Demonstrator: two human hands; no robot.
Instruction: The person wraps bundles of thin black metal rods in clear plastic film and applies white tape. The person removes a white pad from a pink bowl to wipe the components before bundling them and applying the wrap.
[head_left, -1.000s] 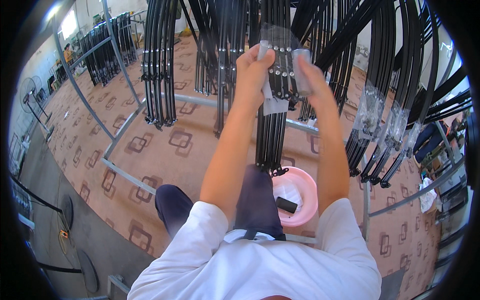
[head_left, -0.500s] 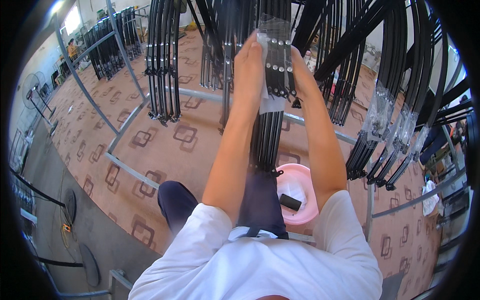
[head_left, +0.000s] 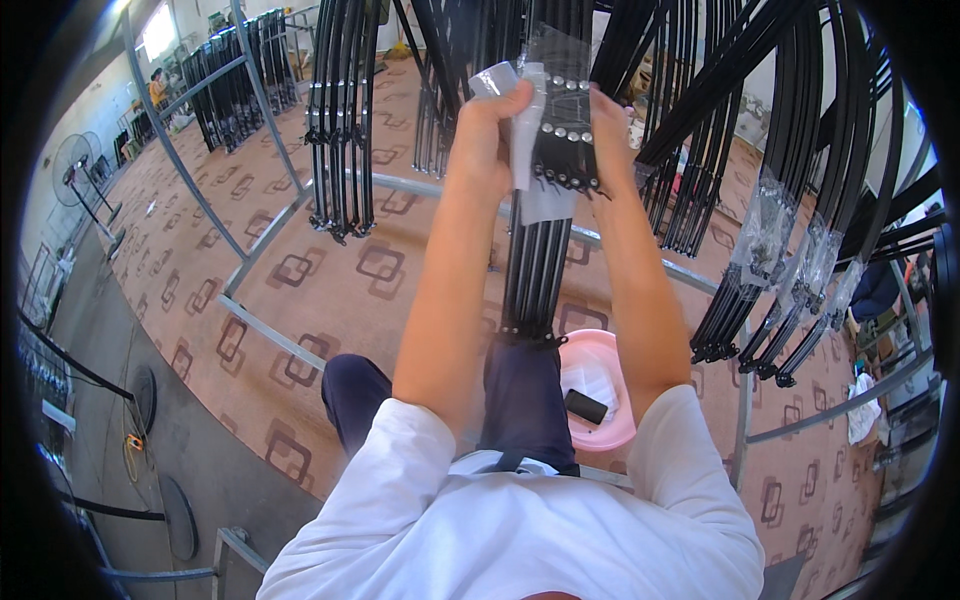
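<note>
In front of me hangs a bundle of narrow black straps [head_left: 565, 155] with rows of silver rivets across it. Clear plastic film [head_left: 560, 60] covers its upper part, and a whitish strip of film [head_left: 527, 125] runs down its left edge. My left hand [head_left: 487, 135] is closed on that film at the left side, thumb on top, with a loose flap [head_left: 493, 80] standing out beyond it. At the right edge my right hand [head_left: 611, 140] grips the bundle; its fingertips are partly hidden behind the straps. More black strap ends [head_left: 533, 285] hang below, down to my knee.
A pink basin [head_left: 618, 420] with a black phone-like object [head_left: 585, 406] and white plastic stands by my knee. Grey metal frame bars [head_left: 270, 335] cross around me. Other strap bundles hang left [head_left: 340, 150] and right, some bagged in plastic [head_left: 760, 235]. Fans [head_left: 72, 172] stand far left.
My left hand has shifted left and a little down, drawing the film outward so a flap now shows. The right hand stays at the bundle's right edge. The view has shifted slightly.
</note>
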